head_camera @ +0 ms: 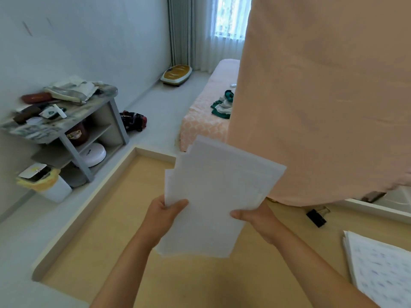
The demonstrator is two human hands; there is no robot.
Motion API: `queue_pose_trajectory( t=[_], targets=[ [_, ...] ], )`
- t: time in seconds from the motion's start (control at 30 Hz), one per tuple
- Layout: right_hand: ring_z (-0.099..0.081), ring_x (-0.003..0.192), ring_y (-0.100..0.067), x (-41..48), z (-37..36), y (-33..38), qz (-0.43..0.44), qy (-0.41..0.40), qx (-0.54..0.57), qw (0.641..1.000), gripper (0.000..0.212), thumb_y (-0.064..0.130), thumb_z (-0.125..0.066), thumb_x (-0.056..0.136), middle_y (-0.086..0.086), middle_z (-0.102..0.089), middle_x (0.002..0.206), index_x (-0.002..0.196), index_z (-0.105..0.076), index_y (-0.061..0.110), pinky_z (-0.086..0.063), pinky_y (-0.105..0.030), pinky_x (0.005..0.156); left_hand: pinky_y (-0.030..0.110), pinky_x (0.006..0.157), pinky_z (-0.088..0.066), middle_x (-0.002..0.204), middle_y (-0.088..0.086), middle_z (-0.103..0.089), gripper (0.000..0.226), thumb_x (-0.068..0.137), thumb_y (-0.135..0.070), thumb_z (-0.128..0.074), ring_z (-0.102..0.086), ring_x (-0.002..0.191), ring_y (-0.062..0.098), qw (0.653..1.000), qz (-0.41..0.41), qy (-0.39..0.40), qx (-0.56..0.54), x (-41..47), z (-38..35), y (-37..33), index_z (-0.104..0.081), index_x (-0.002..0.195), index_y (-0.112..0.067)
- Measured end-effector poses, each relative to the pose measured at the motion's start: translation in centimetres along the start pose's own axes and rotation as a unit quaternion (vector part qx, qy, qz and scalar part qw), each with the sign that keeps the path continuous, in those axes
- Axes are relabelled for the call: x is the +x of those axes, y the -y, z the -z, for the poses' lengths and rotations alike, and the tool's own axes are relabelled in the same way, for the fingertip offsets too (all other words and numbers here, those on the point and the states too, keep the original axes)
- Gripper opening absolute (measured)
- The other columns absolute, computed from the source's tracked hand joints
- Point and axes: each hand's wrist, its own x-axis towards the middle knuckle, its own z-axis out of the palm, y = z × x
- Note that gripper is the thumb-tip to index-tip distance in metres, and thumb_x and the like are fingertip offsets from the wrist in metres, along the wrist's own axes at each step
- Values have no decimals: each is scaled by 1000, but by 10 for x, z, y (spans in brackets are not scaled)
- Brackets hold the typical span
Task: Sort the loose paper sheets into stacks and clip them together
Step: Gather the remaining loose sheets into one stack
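I hold an uneven bundle of white paper sheets (213, 196) up in the air over the wooden table (111, 230). My left hand (164, 214) grips its left edge, thumb on top. My right hand (255, 218) grips its right edge, thumb on the front sheet. The sheets are fanned out of line at the top. A black binder clip (317, 216) lies on the table to the right of my right hand. A second stack of printed sheets (382, 270) rests at the table's right side.
A large peach cloth (322, 96) hangs close on the right and hides much of the view. On the left stand a cluttered grey shelf (66, 121) and a white bin (51, 185). A bed (206, 116) lies beyond the table.
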Motion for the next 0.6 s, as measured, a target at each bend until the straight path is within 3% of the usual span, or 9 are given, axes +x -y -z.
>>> queue_pose_trajectory(
  t=[0.13,0.23,0.37,0.43,0.53,0.6],
  targets=[
    [-72,98,-18,-21,18,-9,20,-147,-19,989,30,3,-79,80,2,-77,100,101,-72,24,-58,-37,86,18,53,-54,75,-10,-76,14,80,-10,-80,-73,74,7,999,-31,-43,-1,-9,-52,17,-72,85,-20],
    [-69,91,-1,-43,44,-12,62,-226,-34,972,31,5,-80,80,8,-74,99,100,-68,26,-55,-23,79,16,57,-54,81,-13,-75,30,74,-9,-86,-72,81,1,997,-66,-46,8,-20,-95,20,-70,95,-22],
    [-67,101,0,-69,82,-28,41,-191,-54,979,53,11,-86,74,12,-70,110,119,-62,25,-55,-23,84,28,78,-59,112,-5,-70,70,65,-14,-92,-69,100,9,995,-97,-34,-2,-33,-142,28,-57,126,-20],
    [-66,102,-5,-75,100,-36,25,-185,-47,981,60,9,-88,70,10,-68,111,119,-59,26,-55,-26,85,28,77,-57,109,-7,-68,68,61,-21,-91,-67,100,9,993,-103,-48,12,-39,-158,32,-55,120,-27],
    [-62,98,-6,-76,117,-41,41,-187,-65,979,52,5,-85,70,9,-66,105,107,-56,28,-52,-24,82,24,77,-52,106,-9,-68,62,62,-22,-89,-65,98,6,992,-108,-62,35,-46,-171,37,-54,113,-33],
    [-63,99,-5,-72,120,-44,30,-186,-57,980,52,10,-82,69,10,-66,106,109,-56,31,-53,-26,85,24,78,-52,108,-12,-66,64,62,-27,-89,-63,99,3,991,-105,-58,55,-47,-177,38,-53,115,-34]
  ],
)
